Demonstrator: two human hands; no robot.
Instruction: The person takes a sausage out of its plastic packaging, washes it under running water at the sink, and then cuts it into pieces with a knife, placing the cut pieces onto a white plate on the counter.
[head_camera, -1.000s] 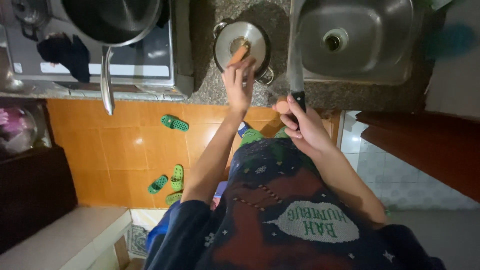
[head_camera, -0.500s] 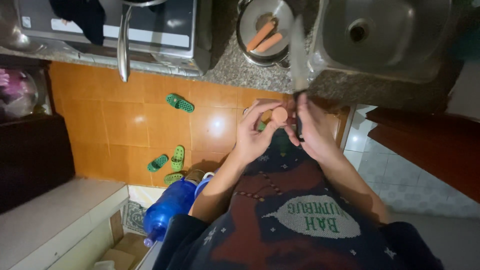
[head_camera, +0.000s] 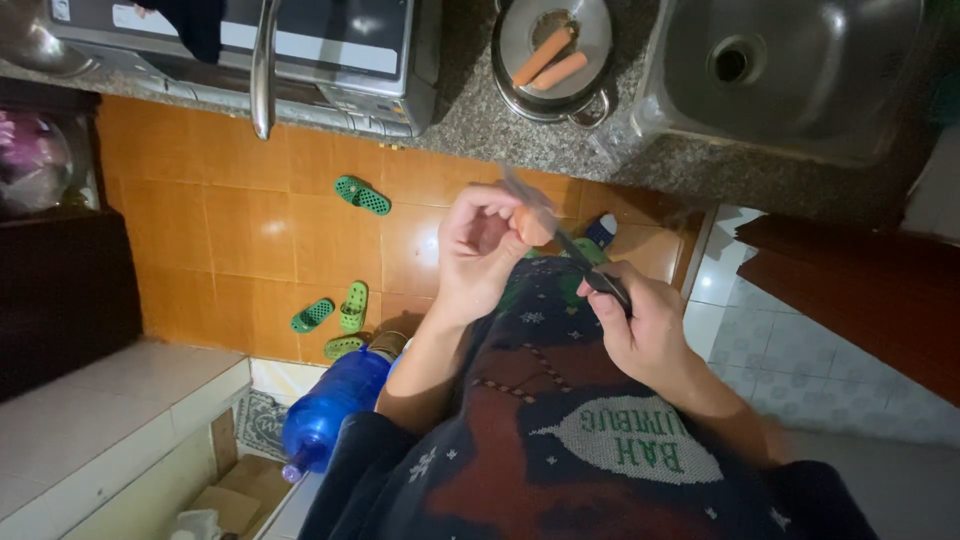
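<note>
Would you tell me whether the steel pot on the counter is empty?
Not empty: the steel pot holds two orange pieces lying side by side.

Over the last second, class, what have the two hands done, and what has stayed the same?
The left hand left the pot, where it put a sausage, and now holds another sausage piece at the body. The right hand lowered the knife onto it. Two sausages stay in the pot.

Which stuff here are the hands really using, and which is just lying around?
In use: left hand holding an orange sausage piece; right hand holding a knife; pot with two sausages.
Lying about: green slippers, blue water bottle, sink, stove.
</note>
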